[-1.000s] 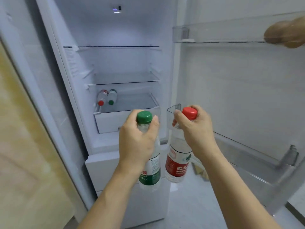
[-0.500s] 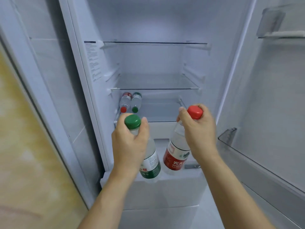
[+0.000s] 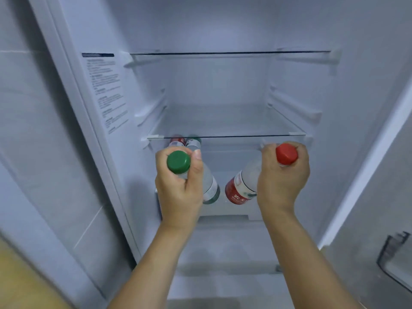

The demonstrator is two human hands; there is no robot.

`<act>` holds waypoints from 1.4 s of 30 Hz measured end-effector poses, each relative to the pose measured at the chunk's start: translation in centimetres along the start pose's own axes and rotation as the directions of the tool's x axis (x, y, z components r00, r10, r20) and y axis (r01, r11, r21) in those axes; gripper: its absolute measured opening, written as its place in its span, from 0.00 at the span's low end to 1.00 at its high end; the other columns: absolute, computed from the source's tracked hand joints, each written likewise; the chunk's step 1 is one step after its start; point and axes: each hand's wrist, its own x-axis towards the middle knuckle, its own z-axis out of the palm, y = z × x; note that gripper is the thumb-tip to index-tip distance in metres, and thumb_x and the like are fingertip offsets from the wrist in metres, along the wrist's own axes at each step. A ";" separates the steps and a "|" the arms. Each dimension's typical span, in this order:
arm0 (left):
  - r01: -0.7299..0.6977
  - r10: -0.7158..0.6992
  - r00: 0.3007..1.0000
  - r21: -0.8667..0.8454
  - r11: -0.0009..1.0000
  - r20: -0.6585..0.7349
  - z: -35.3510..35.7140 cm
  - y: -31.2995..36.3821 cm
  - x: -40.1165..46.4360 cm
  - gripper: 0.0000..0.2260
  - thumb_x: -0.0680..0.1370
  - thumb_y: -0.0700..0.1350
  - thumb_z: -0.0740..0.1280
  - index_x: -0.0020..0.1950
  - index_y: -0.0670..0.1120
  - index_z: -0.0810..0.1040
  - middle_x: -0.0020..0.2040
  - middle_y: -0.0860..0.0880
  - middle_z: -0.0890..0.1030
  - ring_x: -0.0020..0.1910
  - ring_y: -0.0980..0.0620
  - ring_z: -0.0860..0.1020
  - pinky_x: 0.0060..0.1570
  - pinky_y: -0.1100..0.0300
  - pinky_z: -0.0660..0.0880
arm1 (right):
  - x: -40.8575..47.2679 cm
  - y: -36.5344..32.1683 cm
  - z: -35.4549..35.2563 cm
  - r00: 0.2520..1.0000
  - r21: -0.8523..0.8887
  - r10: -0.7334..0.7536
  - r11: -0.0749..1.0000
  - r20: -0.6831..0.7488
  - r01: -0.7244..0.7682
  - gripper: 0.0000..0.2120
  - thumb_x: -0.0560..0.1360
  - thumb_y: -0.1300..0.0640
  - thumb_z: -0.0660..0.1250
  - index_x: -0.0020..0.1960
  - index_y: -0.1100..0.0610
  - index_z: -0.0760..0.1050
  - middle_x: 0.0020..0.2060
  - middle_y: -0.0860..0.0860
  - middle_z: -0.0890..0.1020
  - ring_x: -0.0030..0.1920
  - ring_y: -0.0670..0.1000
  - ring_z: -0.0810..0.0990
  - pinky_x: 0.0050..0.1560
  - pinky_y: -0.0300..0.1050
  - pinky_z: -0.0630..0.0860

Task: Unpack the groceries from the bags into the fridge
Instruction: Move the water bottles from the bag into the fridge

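Gripping two water bottles by the necks, one in each hand. Left hand [image 3: 178, 188] curling round the neck of the green bottle [image 3: 209, 186], just under its green cap [image 3: 178, 162], thumb lying up along the side. Right hand [image 3: 282, 181] closing in the same way round the red bottle [image 3: 242, 188], fingers wrapping just below the red cap [image 3: 287, 153]. Both bottles tilting, bases leaning toward each other and pointing into the open fridge [image 3: 223, 90], below the lower glass shelf [image 3: 223, 121] and above the white drawer [image 3: 225, 208]. Further back, under the same shelf, two more bottles [image 3: 185, 141] lying side by side, partly hiding behind the left hand. Upper shelf [image 3: 229, 53] sitting higher. Door bin [image 3: 392, 262] showing at the right edge.
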 end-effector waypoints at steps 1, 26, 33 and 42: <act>-0.017 0.017 1.000 -0.019 1.000 0.009 0.6 -0.9 0.5 0.06 0.80 0.44 0.67 0.51 0.45 0.71 0.44 0.60 0.79 0.44 0.58 0.78 0.49 0.68 0.71 | 0.3 0.6 0.6 0.999 0.017 -0.003 1.000 -0.032 0.004 0.13 0.74 0.63 0.70 0.38 0.50 0.68 0.31 0.43 0.71 0.30 0.39 0.70 0.36 0.28 0.68; -0.364 0.269 0.810 0.086 0.927 0.521 4.6 -13.5 1.6 0.09 0.75 0.43 0.70 0.52 0.39 0.80 0.56 0.46 0.81 0.59 0.51 0.77 0.64 0.55 0.72 | 1.7 11.4 4.4 0.962 -0.009 0.183 0.983 0.204 -0.185 0.09 0.76 0.58 0.68 0.54 0.47 0.74 0.51 0.41 0.79 0.50 0.39 0.78 0.48 0.32 0.74; -0.293 0.076 0.801 0.277 0.915 0.594 4.0 -17.1 1.7 0.16 0.76 0.43 0.72 0.63 0.42 0.78 0.68 0.48 0.75 0.71 0.57 0.67 0.70 0.68 0.61 | 2.6 13.7 4.9 0.878 -0.239 0.343 0.932 0.334 -0.273 0.23 0.75 0.59 0.69 0.67 0.45 0.70 0.57 0.44 0.75 0.52 0.42 0.77 0.44 0.32 0.73; -0.466 -0.167 0.719 0.646 0.604 0.675 5.7 -20.2 2.3 0.31 0.75 0.51 0.71 0.75 0.45 0.66 0.76 0.43 0.66 0.74 0.42 0.66 0.74 0.46 0.56 | 4.3 17.6 6.7 0.839 -0.402 0.355 0.898 0.413 -0.182 0.26 0.75 0.60 0.68 0.72 0.51 0.68 0.57 0.47 0.77 0.53 0.47 0.77 0.37 0.25 0.72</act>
